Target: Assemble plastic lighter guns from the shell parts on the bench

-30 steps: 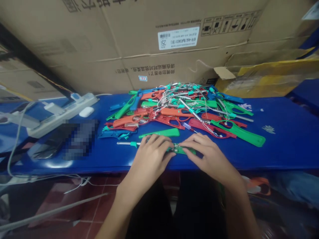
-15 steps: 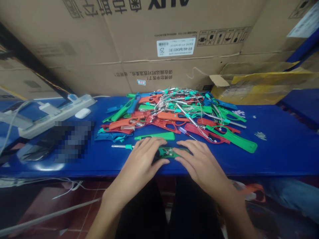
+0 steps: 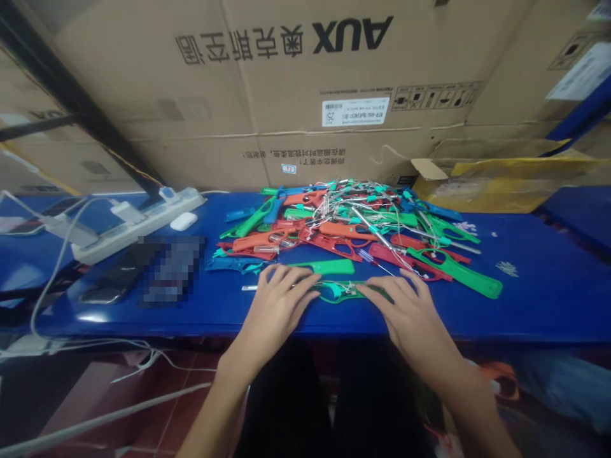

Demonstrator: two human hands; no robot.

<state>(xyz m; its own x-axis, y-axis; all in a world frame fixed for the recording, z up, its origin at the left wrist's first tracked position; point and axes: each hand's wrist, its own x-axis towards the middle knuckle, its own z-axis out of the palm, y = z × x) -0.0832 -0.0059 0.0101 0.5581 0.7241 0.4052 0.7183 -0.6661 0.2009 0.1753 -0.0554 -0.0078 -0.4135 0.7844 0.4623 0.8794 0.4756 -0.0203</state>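
A green long-nosed lighter [image 3: 340, 292], its casing open with wires and small parts showing inside, lies flat at the front of the blue table. My left hand [image 3: 282, 300] grips its nozzle end, and the tip of a metal tube [image 3: 249, 288] sticks out to the left. My right hand [image 3: 408, 304] has its fingers on the handle end and hides most of it. Just behind my hands lies a loose green casing half [image 3: 337, 266]. A small screwdriver [image 3: 372, 258] with a purplish handle rests to the right of it.
Behind is a heap of red, green and blue lighter casings [image 3: 305, 238] with metal tubes and wires. A power strip [image 3: 143, 222], a white case [image 3: 184, 221] and a dark phone [image 3: 114, 273] lie left. Cardboard boxes [image 3: 286, 108] stand at the back; small white pieces [image 3: 506, 269] lie right.
The camera view has shifted, so everything sits further right and slightly lower. My hands have moved apart along the lighter, uncovering more of its green casing and trigger opening.
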